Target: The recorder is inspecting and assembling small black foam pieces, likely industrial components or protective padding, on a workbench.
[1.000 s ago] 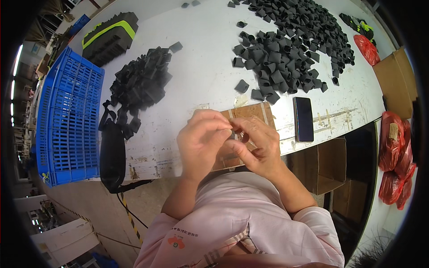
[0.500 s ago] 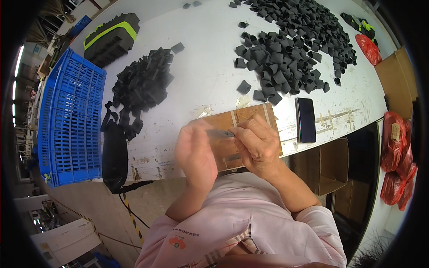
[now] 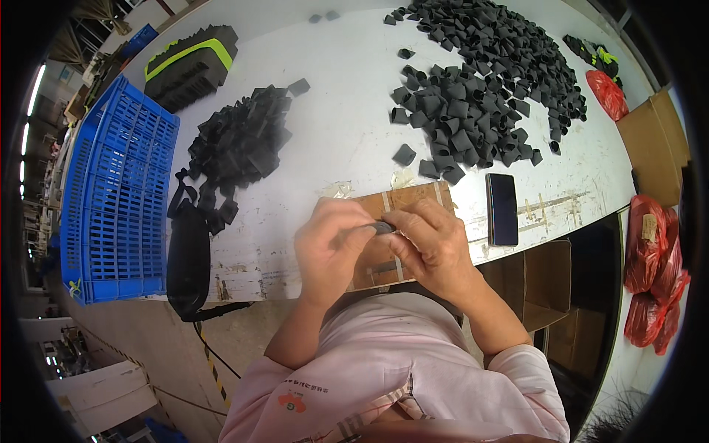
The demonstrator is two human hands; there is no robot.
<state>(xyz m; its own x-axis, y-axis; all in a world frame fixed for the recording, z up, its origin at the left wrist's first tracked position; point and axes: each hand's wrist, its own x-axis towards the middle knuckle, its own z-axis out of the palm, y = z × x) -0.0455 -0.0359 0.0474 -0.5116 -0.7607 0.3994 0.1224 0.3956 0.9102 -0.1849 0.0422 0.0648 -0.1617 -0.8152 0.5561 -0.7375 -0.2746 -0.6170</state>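
Above the brown board (image 3: 419,195), my left hand (image 3: 330,246) and my right hand (image 3: 434,244) meet at the fingertips. Pinched between them is a small dark grey fabric piece (image 3: 383,227), mostly covered by the thumbs and fingers. Both hands are closed on it, the left from its left side and the right from its right side. Farther off to the right spreads a large heap of small black fabric loops (image 3: 461,114), many with their hollow ends showing. On the left lies a pile of flatter black fabric pieces (image 3: 244,140).
A blue plastic crate (image 3: 122,199) stands at the left, beside a black pouch (image 3: 190,258). Behind it sits a dark stack with a yellow-green band (image 3: 196,59). A phone (image 3: 502,210) lies right of the board. Cardboard boxes (image 3: 550,284) and red plastic bags (image 3: 650,258) are at the right.
My left hand, blurred and apart from the right before, has closed its fingers on the fabric piece and now meets my right hand. The whole view has shifted slightly.
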